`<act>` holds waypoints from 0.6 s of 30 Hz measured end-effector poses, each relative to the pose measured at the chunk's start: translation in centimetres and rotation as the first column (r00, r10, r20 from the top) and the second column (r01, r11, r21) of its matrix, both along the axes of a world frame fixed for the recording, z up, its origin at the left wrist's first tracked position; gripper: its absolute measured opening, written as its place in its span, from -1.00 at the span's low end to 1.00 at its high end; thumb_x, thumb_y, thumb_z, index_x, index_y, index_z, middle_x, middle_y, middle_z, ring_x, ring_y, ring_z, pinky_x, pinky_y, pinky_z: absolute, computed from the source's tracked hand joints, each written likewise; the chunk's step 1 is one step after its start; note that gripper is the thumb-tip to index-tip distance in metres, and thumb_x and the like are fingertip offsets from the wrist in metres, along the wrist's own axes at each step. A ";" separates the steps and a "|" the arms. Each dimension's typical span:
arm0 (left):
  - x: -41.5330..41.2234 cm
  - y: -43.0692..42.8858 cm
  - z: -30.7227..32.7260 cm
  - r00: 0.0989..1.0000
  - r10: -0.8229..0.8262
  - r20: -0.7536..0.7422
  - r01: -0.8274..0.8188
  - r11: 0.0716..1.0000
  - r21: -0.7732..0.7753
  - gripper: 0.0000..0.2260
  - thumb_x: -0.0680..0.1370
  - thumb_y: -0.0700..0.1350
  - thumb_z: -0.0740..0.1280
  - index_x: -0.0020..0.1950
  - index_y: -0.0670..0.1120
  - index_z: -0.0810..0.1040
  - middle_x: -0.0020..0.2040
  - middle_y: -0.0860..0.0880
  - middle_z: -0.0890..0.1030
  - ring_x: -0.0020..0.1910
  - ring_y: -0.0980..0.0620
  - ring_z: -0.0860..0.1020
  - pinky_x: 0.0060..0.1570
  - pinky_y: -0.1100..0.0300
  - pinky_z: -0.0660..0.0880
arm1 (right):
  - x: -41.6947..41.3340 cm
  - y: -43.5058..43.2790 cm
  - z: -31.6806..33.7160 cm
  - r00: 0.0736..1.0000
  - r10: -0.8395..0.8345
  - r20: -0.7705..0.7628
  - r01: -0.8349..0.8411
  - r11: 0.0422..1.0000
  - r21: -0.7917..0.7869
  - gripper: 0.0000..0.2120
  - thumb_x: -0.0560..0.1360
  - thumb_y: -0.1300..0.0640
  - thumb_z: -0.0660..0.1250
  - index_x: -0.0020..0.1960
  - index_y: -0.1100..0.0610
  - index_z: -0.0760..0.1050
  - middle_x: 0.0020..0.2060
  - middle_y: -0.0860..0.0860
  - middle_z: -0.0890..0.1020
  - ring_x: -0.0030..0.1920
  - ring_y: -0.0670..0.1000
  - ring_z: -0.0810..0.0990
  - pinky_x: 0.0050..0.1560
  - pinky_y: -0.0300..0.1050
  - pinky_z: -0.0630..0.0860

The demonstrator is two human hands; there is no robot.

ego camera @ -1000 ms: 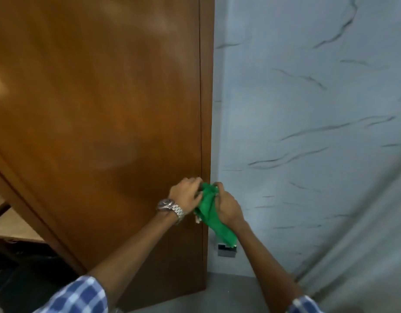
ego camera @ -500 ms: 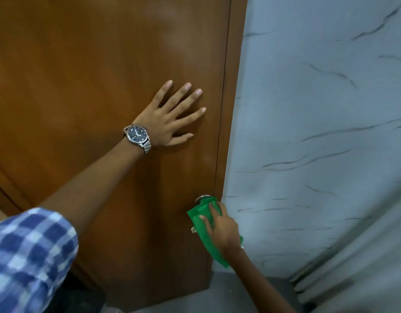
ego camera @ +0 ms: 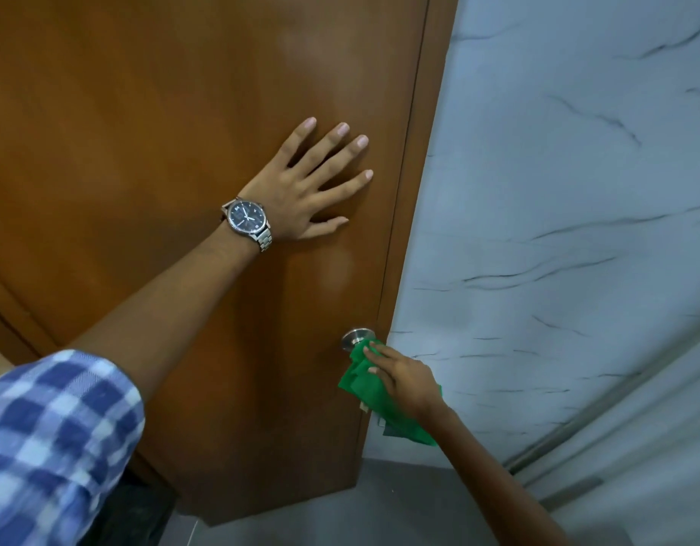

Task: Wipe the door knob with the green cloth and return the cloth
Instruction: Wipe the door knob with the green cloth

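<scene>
A silver door knob [ego camera: 356, 335] sticks out near the right edge of the brown wooden door [ego camera: 174, 124]. My right hand [ego camera: 403, 378] holds the green cloth [ego camera: 364, 384] pressed against the knob's lower side; the knob's top shows above the cloth. The cloth hangs down under my palm. Higher on the door, my left hand [ego camera: 307, 187] lies flat on the wood with fingers spread, a silver wristwatch on its wrist.
A white marbled wall [ego camera: 557, 214] stands right of the door. Grey floor [ego camera: 340, 510] runs along the bottom. A metal rail [ego camera: 600, 419] slants across the lower right.
My left hand let go of the cloth at the knob and rose to lie flat on the door. My right hand keeps the cloth at the knob, now slightly lower, showing the knob's top.
</scene>
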State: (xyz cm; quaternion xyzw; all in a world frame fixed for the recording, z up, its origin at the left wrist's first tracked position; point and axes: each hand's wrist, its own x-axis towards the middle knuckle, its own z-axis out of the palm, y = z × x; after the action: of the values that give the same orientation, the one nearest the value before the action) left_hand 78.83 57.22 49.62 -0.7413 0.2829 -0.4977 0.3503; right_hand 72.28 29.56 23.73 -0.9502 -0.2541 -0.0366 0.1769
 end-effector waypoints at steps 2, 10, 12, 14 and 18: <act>-0.2 -0.1 0.2 1.000 0.014 0.002 -0.014 1.000 0.001 -0.33 0.68 0.34 0.01 0.69 0.00 0.16 0.67 -0.23 0.19 0.62 -0.31 0.21 0.54 -0.31 0.02 | 1.0 0.1 0.8 0.998 -0.060 -0.022 0.061 0.997 0.055 -0.64 0.65 -0.01 0.13 0.43 -0.06 0.38 0.43 -0.05 0.45 0.26 0.03 0.55 0.25 -0.02 0.51; -0.3 0.1 0.1 1.000 0.012 -0.004 -0.012 1.000 -0.001 -0.35 0.68 0.32 0.02 0.69 0.00 0.17 0.67 -0.23 0.18 0.62 -0.30 0.21 0.55 -0.33 0.10 | -1.0 -2.0 -0.6 0.999 -0.009 0.047 0.010 1.000 -0.008 -0.68 0.63 0.00 0.19 0.37 -0.10 0.45 0.38 -0.06 0.51 0.23 0.01 0.59 0.20 -0.06 0.52; -0.3 0.0 0.3 1.000 0.016 0.011 -0.016 1.000 0.001 -0.35 0.69 0.32 0.02 0.69 0.00 0.18 0.66 -0.23 0.20 0.62 -0.30 0.22 0.54 -0.34 0.13 | -0.5 -2.3 -0.4 0.999 -0.048 0.005 0.048 0.998 0.047 -0.69 0.63 0.03 0.20 0.36 -0.07 0.48 0.36 -0.05 0.53 0.23 0.01 0.58 0.22 -0.08 0.50; -0.4 -0.2 0.2 1.000 0.018 0.003 -0.018 1.000 0.009 -0.35 0.69 0.32 0.02 0.69 0.00 0.17 0.66 -0.23 0.20 0.62 -0.30 0.23 0.53 -0.34 0.13 | 0.1 -1.4 0.3 0.992 -0.117 -0.042 0.123 0.966 0.227 -0.71 0.63 0.09 0.23 0.33 0.00 0.52 0.31 0.00 0.58 0.22 0.03 0.58 0.23 -0.07 0.51; -0.4 -0.1 0.3 1.000 0.022 0.004 -0.022 1.000 0.008 -0.35 0.69 0.32 0.00 0.69 0.00 0.17 0.66 -0.23 0.21 0.61 -0.31 0.24 0.53 -0.34 0.11 | 0.5 2.2 1.4 0.998 -0.062 0.017 0.056 0.967 0.247 -0.73 0.61 0.11 0.25 0.29 0.00 0.54 0.27 -0.02 0.61 0.17 0.02 0.61 0.17 -0.11 0.51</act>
State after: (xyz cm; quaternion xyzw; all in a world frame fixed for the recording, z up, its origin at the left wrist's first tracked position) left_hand 78.43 57.13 49.90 -0.7419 0.2759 -0.4944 0.3592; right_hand 72.81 31.80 25.11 -0.9273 -0.2216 -0.0850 0.2893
